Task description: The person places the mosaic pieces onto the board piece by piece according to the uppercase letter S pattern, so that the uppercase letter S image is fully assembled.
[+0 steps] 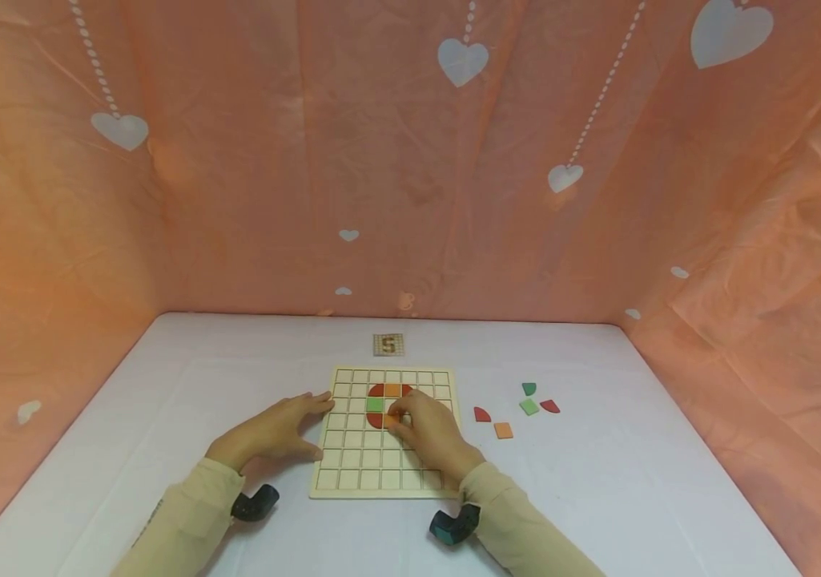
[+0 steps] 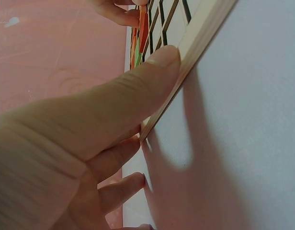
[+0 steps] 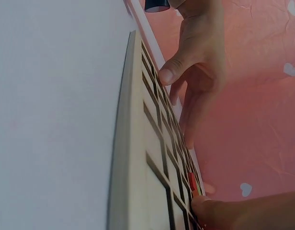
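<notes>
A wooden grid board lies on the white table. My left hand rests at its left side, fingers spread. In the left wrist view the thumb lies on the board's edge. Over the middle of the grid, my right hand pinches an orange square tile between thumb and fingers. Around it on the board are another orange square, a light green square, and red rounded pieces at the upper left, lower left and upper right, the last partly hidden by the hand.
Right of the board lie loose pieces: two red ones, an orange square, a light green square and a dark green rounded piece. A small patterned card lies behind the board. A pink-orange curtain surrounds the table.
</notes>
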Action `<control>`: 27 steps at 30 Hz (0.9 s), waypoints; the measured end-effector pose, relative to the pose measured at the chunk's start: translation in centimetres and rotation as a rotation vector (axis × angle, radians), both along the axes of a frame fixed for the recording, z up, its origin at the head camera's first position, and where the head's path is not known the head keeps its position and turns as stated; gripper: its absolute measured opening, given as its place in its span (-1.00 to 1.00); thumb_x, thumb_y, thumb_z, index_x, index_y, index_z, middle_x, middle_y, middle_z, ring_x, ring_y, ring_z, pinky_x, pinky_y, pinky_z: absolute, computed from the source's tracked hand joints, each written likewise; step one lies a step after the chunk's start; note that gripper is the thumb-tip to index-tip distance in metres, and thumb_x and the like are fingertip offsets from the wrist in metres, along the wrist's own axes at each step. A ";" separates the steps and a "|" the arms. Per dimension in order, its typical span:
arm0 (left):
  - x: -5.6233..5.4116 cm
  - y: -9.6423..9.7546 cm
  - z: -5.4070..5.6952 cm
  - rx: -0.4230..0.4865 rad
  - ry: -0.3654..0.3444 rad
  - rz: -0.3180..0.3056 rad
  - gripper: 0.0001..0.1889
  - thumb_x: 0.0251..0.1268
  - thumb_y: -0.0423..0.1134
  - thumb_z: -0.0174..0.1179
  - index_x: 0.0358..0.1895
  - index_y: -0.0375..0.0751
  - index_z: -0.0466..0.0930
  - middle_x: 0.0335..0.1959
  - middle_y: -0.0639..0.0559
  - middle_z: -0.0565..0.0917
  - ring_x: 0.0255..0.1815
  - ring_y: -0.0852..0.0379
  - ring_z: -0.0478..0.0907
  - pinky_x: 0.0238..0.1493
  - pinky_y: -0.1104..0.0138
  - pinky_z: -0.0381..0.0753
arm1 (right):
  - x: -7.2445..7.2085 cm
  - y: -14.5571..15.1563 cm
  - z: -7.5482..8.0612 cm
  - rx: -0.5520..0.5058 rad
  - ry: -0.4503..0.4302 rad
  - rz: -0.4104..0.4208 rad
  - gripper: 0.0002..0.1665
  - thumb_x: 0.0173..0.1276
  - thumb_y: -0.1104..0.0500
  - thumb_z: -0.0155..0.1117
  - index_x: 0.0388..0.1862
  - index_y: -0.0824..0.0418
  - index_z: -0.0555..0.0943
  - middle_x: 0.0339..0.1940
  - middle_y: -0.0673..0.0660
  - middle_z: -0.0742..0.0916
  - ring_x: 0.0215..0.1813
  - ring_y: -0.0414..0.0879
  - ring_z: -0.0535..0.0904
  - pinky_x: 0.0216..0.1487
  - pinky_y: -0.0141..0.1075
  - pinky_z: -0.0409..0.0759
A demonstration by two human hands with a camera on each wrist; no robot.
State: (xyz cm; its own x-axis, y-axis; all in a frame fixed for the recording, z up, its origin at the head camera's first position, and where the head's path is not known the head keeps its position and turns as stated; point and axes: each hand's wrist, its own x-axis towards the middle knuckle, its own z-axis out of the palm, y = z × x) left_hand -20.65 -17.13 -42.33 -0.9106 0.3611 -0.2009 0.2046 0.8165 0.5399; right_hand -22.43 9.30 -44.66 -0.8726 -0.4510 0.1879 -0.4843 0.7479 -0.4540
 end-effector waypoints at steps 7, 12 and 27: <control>-0.2 0.0 0.1 0.002 0.001 -0.003 -0.11 -0.05 -0.16 0.57 0.45 -0.22 0.41 0.58 -0.15 0.30 0.60 -0.41 0.10 0.57 -0.28 0.12 | 0.0 0.2 0.2 -0.012 0.002 0.013 -0.82 0.35 0.14 0.40 -0.11 0.14 0.77 -0.24 -0.01 0.73 -0.22 -0.21 0.60 -0.20 -0.35 0.60; -0.2 0.0 0.0 0.010 -0.003 -0.008 -0.12 -0.05 -0.20 0.57 0.44 -0.25 0.41 0.58 -0.18 0.28 0.60 -0.42 0.10 0.56 -0.28 0.13 | 0.0 0.1 0.2 -0.013 -0.015 0.017 -0.80 0.36 0.17 0.37 -0.07 0.16 0.77 -0.21 0.00 0.74 -0.23 -0.23 0.56 -0.20 -0.38 0.58; 0.1 0.0 0.1 0.009 -0.004 -0.009 -0.11 -0.05 -0.18 0.57 0.45 -0.23 0.41 0.59 -0.18 0.28 0.60 -0.42 0.09 0.56 -0.28 0.13 | 0.0 0.0 -0.3 -0.019 0.024 -0.015 -0.84 0.34 0.20 0.39 -0.12 0.16 0.77 -0.14 0.05 0.77 -0.06 -0.12 0.68 -0.03 -0.24 0.68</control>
